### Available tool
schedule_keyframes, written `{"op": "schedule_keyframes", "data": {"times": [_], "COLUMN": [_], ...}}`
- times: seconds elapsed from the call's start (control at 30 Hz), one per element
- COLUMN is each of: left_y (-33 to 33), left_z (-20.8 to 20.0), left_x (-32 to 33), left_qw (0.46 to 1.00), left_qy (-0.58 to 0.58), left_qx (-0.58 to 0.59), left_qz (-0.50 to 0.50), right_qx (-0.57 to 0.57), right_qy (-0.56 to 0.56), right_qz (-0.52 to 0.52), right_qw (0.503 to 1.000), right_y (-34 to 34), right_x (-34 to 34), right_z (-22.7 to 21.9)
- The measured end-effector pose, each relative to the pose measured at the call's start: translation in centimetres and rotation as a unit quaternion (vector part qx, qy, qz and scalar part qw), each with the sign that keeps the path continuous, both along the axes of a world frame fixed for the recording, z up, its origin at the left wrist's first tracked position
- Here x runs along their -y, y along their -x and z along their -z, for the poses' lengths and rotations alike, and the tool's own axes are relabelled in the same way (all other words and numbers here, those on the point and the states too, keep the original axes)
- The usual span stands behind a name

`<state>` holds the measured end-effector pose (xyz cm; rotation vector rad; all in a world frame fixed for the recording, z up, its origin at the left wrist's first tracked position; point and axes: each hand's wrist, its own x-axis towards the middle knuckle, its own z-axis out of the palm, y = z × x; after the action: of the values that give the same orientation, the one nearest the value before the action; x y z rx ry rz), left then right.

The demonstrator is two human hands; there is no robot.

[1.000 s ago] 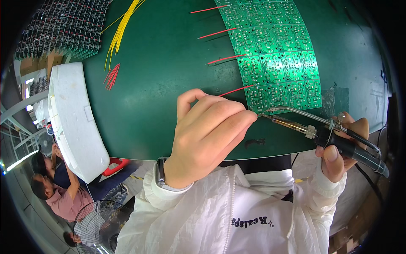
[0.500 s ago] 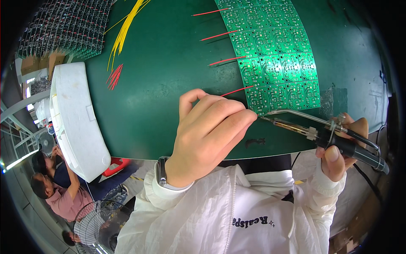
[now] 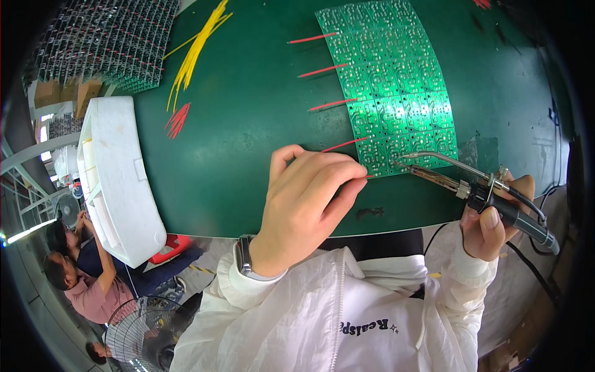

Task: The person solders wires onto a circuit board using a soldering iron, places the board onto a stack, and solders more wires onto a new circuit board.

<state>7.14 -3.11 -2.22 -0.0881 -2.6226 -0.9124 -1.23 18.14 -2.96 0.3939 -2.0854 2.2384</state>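
A green circuit board panel (image 3: 396, 93) lies on the table, with several red wires (image 3: 334, 104) sticking out past its left edge. At its near left corner, the thumb and forefinger of my left hand (image 3: 310, 198) pinch a red wire (image 3: 370, 177); only its short end shows past the fingertips. My right hand (image 3: 489, 229) is closed round the black handle of a soldering iron (image 3: 462, 188) with a thin metal feed tube above it. The iron's tip is over the panel's near edge, a little right of my left fingertips; contact with the board cannot be made out.
Yellow wires (image 3: 197, 46) and a small bunch of loose red wires (image 3: 178, 120) lie on the green table (image 3: 248, 111). A white foam box (image 3: 121, 186) stands at the left, with stacked boards (image 3: 105, 43) behind it. Beyond are a fan (image 3: 145, 335) and other people (image 3: 87, 288).
The iron's tip has moved away from my left fingertips, onto the panel's near edge. The red wire's end now shows beyond those fingertips. The whole view has shifted slightly.
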Motion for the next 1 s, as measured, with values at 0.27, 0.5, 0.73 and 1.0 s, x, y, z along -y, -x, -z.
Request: {"op": "schedule_keyframes", "data": {"times": [0.27, 0.5, 0.73, 1.0], "left_y": [-1.0, -2.1, -2.4, 14.6], "left_z": [-0.4, -1.1, -3.4, -4.3], "left_x": [-1.4, -2.7, -0.5, 10.4], "left_qw": [0.993, 0.987, 0.993, 0.987], "left_qy": [-0.103, -0.122, -0.022, 0.115], "left_qx": [0.055, 0.107, 0.104, -0.088], "left_qz": [-0.003, -0.012, -0.051, -0.07], "right_qx": [0.007, -0.004, 0.006, 0.025], "right_qy": [0.052, 0.083, 0.141, 0.201], "right_qz": [0.003, 0.015, 0.032, -0.012], "right_qw": [0.999, 0.996, 0.989, 0.979], "right_y": [0.2, 2.1, 5.9, 14.5], "right_x": [0.1, 0.3, 2.4, 4.3], "right_z": [0.2, -1.4, -4.1, -4.8]}}
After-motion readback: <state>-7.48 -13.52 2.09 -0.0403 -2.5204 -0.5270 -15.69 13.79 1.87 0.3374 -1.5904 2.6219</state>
